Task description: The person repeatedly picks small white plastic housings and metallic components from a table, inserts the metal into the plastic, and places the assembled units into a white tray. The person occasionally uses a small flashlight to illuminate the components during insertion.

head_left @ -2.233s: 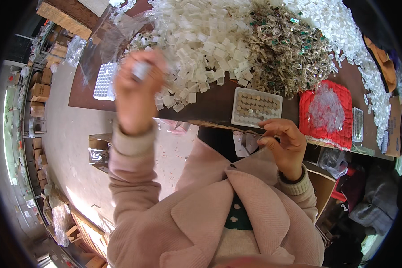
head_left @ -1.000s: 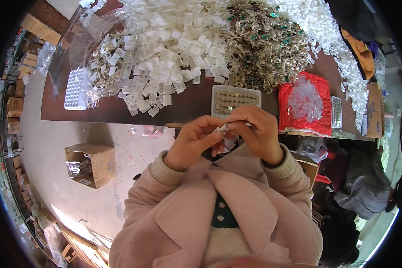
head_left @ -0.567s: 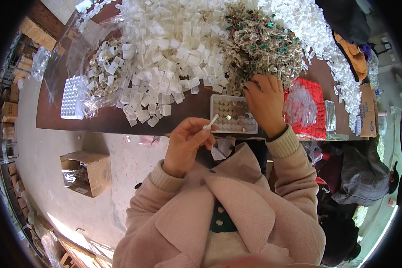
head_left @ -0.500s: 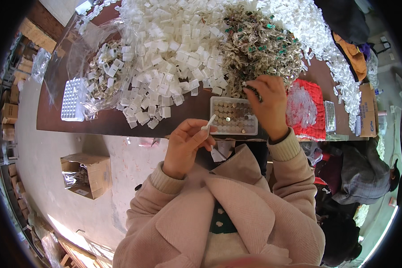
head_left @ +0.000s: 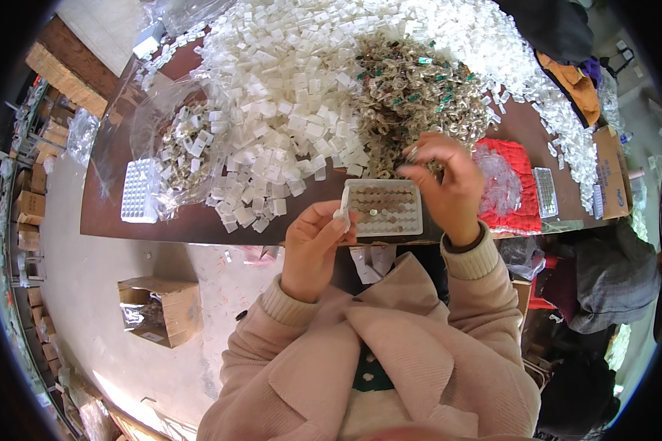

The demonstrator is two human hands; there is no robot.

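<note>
My left hand (head_left: 315, 242) pinches a small white plastic case (head_left: 344, 200) upright between thumb and fingers, at the left edge of a shallow white tray (head_left: 421, 213). Inside the tray lie rows of small round pieces (head_left: 379, 197). Up and to the right, my right hand (head_left: 450, 180) hovers in front of a heap of shiny, ring-like trinkets (head_left: 397, 99), some with green stones. Its thumb and fingertips are drawn together; a tiny shiny thing may be between them, too blurred to name. Left of the heap spreads a big pile of similar white plastic cases (head_left: 287, 117).
Right of the tray, a red cloth (head_left: 521, 158) bears clear plastic bits, beside a clear gridded tray (head_left: 545, 192). On the left are a white gridded tray (head_left: 140, 191) and a clear plastic bag (head_left: 147, 117) of pieces. A cardboard box (head_left: 180, 312) stands on the floor.
The whole view has shifted slightly. My left hand has turned the white case more upright. My right hand remains by the trinket heap, its fingers slightly shifted.
</note>
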